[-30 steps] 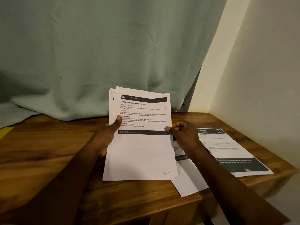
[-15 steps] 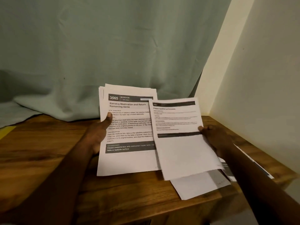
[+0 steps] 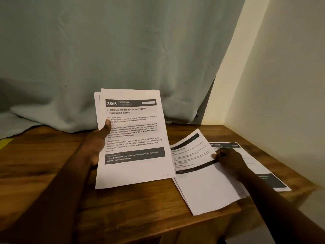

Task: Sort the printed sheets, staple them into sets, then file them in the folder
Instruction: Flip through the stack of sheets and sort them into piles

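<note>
Head view puts sorting midway: the left grip (image 3: 95, 147) clasps the unsorted stack (image 3: 133, 138) upright over the worktop (image 3: 44, 164), the right grip (image 3: 228, 161) pinches one sheet (image 3: 198, 173) lying on a pile there, and with no stapler or folder in sight, stapling and filing look untouched.

Left of my left fingers (image 3: 106, 125) the surface (image 3: 44, 164) lies bare, room for a hand to pass. Behind them the curtain (image 3: 123, 50) sags onto the wood and closes the back. The stack (image 3: 133, 134) they grip stands tilted, barring the straight way across to my right fingers (image 3: 221, 153), which pinch a loose sheet (image 3: 207, 187) over flat sheets (image 3: 274, 180). Just right of those the wall (image 3: 281, 85) shuts that side. Nearer me runs a bare strip of wood.
</note>
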